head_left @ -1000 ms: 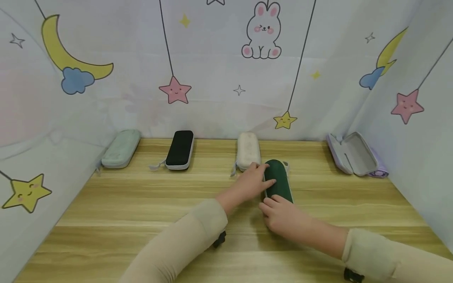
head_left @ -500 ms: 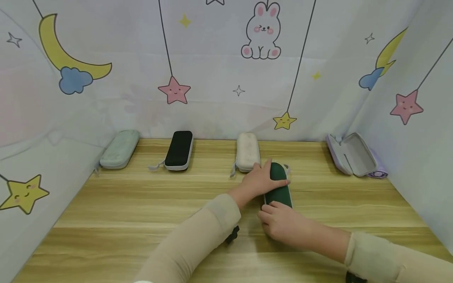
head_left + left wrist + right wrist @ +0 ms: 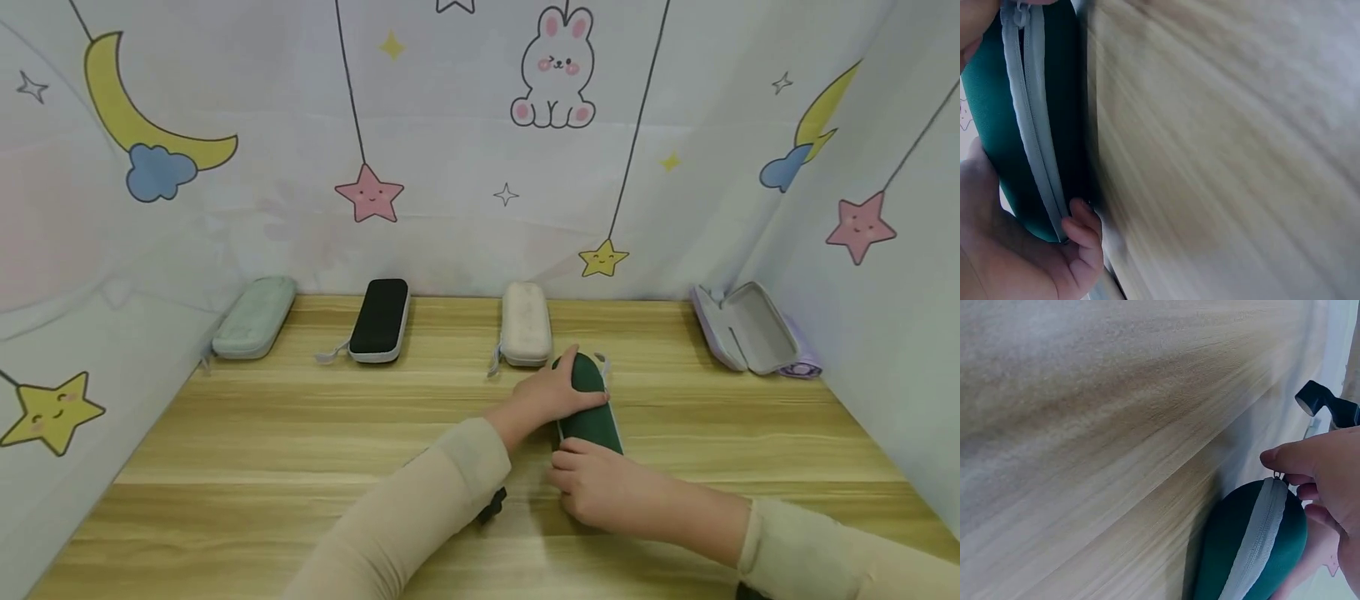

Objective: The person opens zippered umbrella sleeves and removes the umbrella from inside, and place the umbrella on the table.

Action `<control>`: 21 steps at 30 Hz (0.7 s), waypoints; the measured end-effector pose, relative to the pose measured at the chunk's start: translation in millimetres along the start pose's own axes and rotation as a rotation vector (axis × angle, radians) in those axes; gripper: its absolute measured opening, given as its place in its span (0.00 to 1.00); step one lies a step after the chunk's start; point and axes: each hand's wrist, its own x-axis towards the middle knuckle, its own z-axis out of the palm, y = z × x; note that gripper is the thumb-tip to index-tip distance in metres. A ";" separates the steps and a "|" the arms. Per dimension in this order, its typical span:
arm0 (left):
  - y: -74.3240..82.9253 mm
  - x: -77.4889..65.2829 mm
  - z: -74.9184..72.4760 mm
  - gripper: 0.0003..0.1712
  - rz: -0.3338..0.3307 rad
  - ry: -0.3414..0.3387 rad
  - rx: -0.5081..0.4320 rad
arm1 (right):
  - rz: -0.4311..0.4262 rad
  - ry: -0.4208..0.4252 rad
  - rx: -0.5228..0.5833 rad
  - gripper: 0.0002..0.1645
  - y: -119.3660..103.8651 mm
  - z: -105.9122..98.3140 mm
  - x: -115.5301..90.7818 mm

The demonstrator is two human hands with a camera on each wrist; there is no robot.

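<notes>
A dark green zippered case (image 3: 588, 422) lies on the wooden table in front of me, its long side running away from me. Across its far part, my left hand (image 3: 553, 392) grips it, thumb over the top. The left wrist view shows that hand's fingers (image 3: 1082, 234) wrapped round the case's end beside a grey zipper (image 3: 1035, 119). At the near end, my right hand (image 3: 600, 483) pinches the small zipper pull (image 3: 1277, 475) between thumb and fingers, as the right wrist view shows. A grey loop (image 3: 603, 367) sticks out at the case's far right.
Along the back stand a pale green case (image 3: 255, 318), a black case (image 3: 380, 317) and a cream case (image 3: 527, 323), the last just beyond my left hand. An unfolded lilac case (image 3: 750, 329) lies at the back right. Printed cloth walls (image 3: 450, 125) enclose the table.
My left hand has shifted right and now grips across the green case, thumb reaching its right edge. The case and my right hand have come slightly toward me.
</notes>
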 end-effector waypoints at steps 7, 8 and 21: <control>0.4 -1.0 -0.8 0.54 0.000 0.006 0.013 | -0.014 -0.030 -0.002 0.08 -4.5 -7.1 -5.7; 0.5 -1.1 -1.2 0.54 0.000 0.003 0.013 | -0.010 -0.024 0.007 0.08 -5.6 -8.1 -7.9; -1.1 -0.6 -6.7 0.55 0.012 -0.038 -0.018 | 0.031 -0.004 0.060 0.14 -9.2 -18.7 -36.0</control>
